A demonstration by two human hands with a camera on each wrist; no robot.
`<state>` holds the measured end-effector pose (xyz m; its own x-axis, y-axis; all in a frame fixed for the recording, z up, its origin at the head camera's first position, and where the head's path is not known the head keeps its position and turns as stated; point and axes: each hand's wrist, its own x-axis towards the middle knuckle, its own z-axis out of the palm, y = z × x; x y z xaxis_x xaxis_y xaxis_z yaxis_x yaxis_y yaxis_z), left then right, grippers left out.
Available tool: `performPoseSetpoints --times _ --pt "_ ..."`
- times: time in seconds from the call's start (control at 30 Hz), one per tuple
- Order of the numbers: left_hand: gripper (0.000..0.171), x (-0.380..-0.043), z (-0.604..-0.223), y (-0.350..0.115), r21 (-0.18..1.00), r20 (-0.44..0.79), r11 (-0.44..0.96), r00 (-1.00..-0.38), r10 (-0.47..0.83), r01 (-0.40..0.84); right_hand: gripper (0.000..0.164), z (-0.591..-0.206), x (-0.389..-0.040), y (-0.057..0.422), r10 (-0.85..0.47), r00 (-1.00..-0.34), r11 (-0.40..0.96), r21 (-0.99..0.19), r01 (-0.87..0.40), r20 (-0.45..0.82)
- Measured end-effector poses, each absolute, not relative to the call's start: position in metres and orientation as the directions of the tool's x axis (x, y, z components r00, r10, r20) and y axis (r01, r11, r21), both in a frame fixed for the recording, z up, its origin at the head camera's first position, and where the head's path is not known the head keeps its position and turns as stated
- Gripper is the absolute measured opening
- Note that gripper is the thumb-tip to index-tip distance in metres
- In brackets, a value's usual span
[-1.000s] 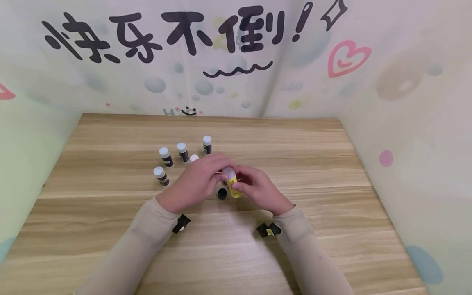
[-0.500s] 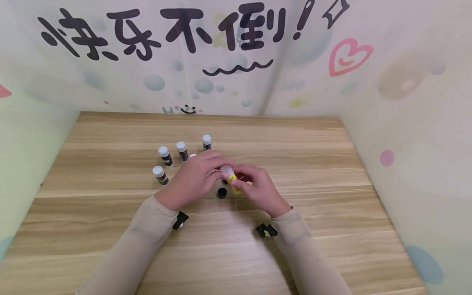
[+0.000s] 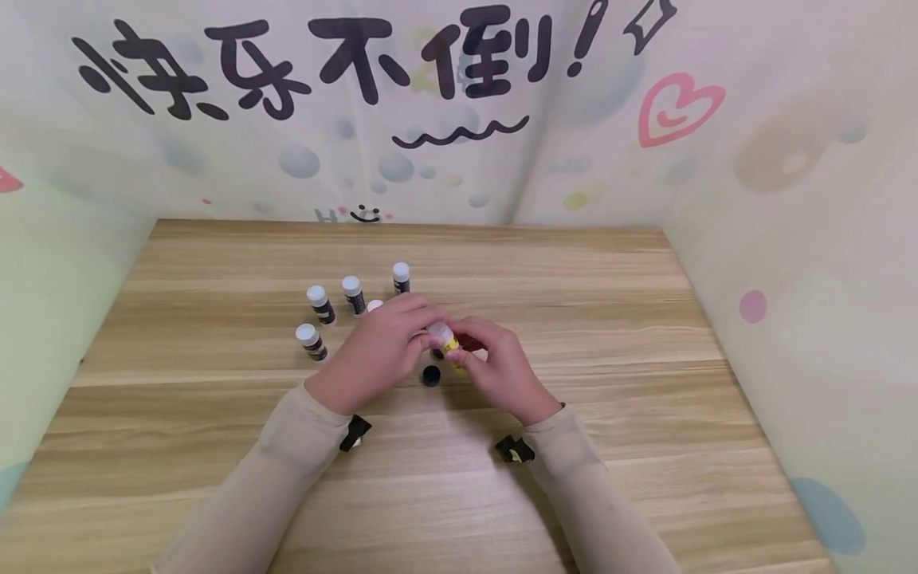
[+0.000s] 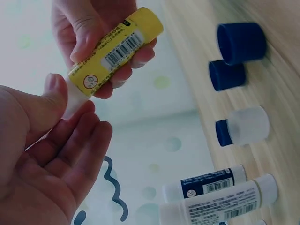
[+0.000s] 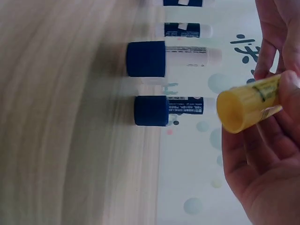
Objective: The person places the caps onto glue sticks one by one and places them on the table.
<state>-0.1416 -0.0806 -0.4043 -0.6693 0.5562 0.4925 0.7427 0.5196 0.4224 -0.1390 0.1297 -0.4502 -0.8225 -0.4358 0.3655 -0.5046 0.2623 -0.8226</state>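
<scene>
In both hands, above the table, is a yellow glue stick with a translucent white end, tilted. My right hand grips the yellow body, its thumb lying along one side. My left hand pinches the white end between thumb and fingers. The yellow end that points away from the left hand looks hollow in the right wrist view. Below the hands a dark blue cap stands on the table. A second blue cap and a translucent piece with a blue end show in the left wrist view.
Several upright glue sticks with white tops stand left of and behind the hands, among them one at far left and one at the back. Black straps hang at both wrists. A printed cloth wall borders the wooden table.
The yellow glue stick has tilted further and its lower end has swung behind the right fingers. Both hands keep hold of it and have shifted only slightly.
</scene>
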Motion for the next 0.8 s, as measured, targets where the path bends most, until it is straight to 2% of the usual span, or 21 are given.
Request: performPoseSetpoints --times 0.23,0.37,0.6,0.8 --pt "0.025 -0.1373 -0.3934 -0.0831 0.433 0.498 0.469 -0.638 0.587 0.770 0.020 -0.4446 -0.1412 0.1336 -0.521 -0.797 0.151 -0.886 -0.438 0.305" --pt "0.025 -0.1346 -0.3933 -0.0849 0.449 0.481 0.473 -0.651 0.587 0.759 0.020 -0.4444 -0.1412 0.1338 -0.539 -0.801 0.120 -0.918 -0.379 0.260" --pt "0.025 -0.1347 -0.3997 -0.0822 0.492 0.399 0.500 -0.695 0.598 0.713 0.024 -0.4455 -0.1406 0.1351 -0.490 -0.835 0.246 -0.880 -0.407 0.249" --pt "0.032 -0.1347 -0.4014 -0.0814 0.524 0.404 0.489 -0.708 0.579 0.698 0.024 -0.4445 -0.1451 0.1390 -0.478 -0.831 0.272 -0.850 -0.450 0.287"
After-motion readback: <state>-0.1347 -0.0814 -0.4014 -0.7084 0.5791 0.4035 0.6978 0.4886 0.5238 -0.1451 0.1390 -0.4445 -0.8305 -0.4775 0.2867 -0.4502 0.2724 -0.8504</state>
